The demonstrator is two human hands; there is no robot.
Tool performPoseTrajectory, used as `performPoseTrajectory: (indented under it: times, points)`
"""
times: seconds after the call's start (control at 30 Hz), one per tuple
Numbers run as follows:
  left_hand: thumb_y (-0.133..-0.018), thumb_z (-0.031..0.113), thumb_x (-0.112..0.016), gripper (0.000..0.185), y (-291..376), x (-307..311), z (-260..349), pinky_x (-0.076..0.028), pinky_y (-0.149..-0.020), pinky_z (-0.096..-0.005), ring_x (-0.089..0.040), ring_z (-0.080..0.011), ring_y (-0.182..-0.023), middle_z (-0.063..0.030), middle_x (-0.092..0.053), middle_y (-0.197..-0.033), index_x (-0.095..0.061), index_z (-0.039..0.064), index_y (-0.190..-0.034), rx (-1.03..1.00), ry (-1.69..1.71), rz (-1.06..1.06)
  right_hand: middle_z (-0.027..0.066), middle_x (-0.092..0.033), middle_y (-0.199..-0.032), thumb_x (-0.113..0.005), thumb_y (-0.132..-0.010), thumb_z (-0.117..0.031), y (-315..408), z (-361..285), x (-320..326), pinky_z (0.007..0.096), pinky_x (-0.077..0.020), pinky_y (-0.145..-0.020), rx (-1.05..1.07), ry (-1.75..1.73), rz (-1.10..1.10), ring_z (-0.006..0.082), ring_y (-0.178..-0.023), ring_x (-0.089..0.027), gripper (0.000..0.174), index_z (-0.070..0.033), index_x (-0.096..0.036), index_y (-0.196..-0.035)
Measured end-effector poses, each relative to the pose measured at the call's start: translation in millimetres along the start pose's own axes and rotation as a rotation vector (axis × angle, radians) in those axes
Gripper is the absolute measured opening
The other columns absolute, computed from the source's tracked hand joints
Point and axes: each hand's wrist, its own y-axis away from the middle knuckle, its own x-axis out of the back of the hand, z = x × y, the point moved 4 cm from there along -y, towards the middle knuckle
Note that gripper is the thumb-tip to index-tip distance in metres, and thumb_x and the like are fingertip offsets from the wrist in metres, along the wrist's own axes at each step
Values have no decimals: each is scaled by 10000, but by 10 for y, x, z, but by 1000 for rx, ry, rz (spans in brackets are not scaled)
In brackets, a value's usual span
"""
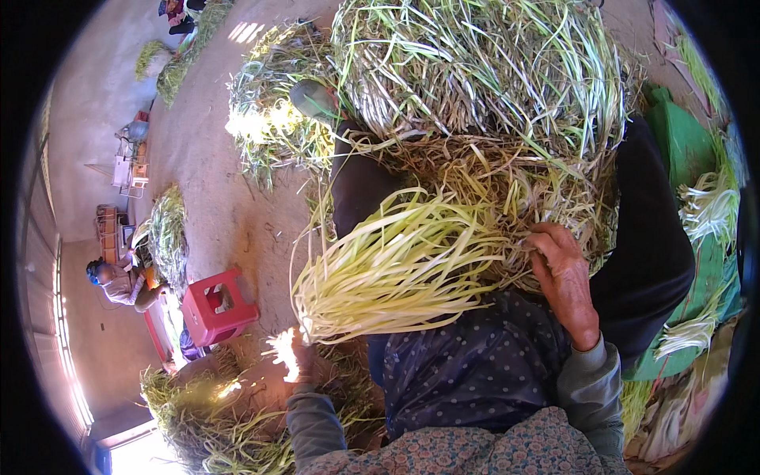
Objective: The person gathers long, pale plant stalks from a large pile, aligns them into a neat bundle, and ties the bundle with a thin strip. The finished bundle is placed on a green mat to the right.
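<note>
My left hand (300,356), partly washed out by bright light, grips a bunch of long yellow-green leafy stalks (392,273) by its pale end. The leaves fan out to the right over my lap. My right hand (555,267) is at the near edge of dry, brownish plant litter (504,178), its fingers bent; whether a strand lies between the fingertips cannot be told. A large heap of green leaves with whitish stems (475,71) stands beyond, between my knees. A dark polka-dot apron (469,362) covers my lap.
A red plastic stool (217,306) stands at the left, with a person (122,285) seated beyond it by another plant pile (169,237). More plants lie at the lower left (214,421). Pale-stemmed bunches (709,205) rest on green sheeting (683,142) at the right.
</note>
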Motion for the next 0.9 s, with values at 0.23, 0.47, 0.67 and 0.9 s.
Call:
performPoseTrajectory:
  times: [0.23, 0.47, 0.67, 0.9]
  points:
    - [-778, 267, -676, 292, -385, 1831, 1404, -400, -828, -423, -552, -274, -770, -87, -551, -788, -604, 58, -969, -547, -302, 759, 148, -593, -943, -619, -794, 21, -24, 69, -28, 366, -471, -736, -51, -264, 67, 343, -839, -588, 146, 1, -566, -929]
    - [-765, 132, -672, 296, -392, 2886, 2452, -370, -956, -462, -587, -189, -916, -49, -600, -951, -555, 102, -1035, -725, -349, 940, 81, -617, -951, -562, -878, -12, -204, -15, 387, 265, -486, -716, -112, -541, 244, 130, -788, -603, 137, 17, -567, -1012]
    - [-756, 186, -663, 353, -614, 2610, 2057, -352, -998, -497, -582, -182, -868, -29, -568, -893, -544, 115, -1080, -795, -602, 915, 51, -613, -883, -530, -922, -47, -137, 255, 463, 233, -491, -683, -234, -734, 307, 88, -744, -579, 119, 13, -558, -1021]
    - [-731, 134, -671, 368, -479, 2117, 1720, -354, -977, -459, -555, -192, -834, -29, -556, -852, -577, 120, -1087, -672, -620, 676, 39, -622, -780, -547, -910, -37, -100, 341, 242, 222, -493, -639, -276, -619, 124, 78, -667, -583, 83, 18, -574, -965]
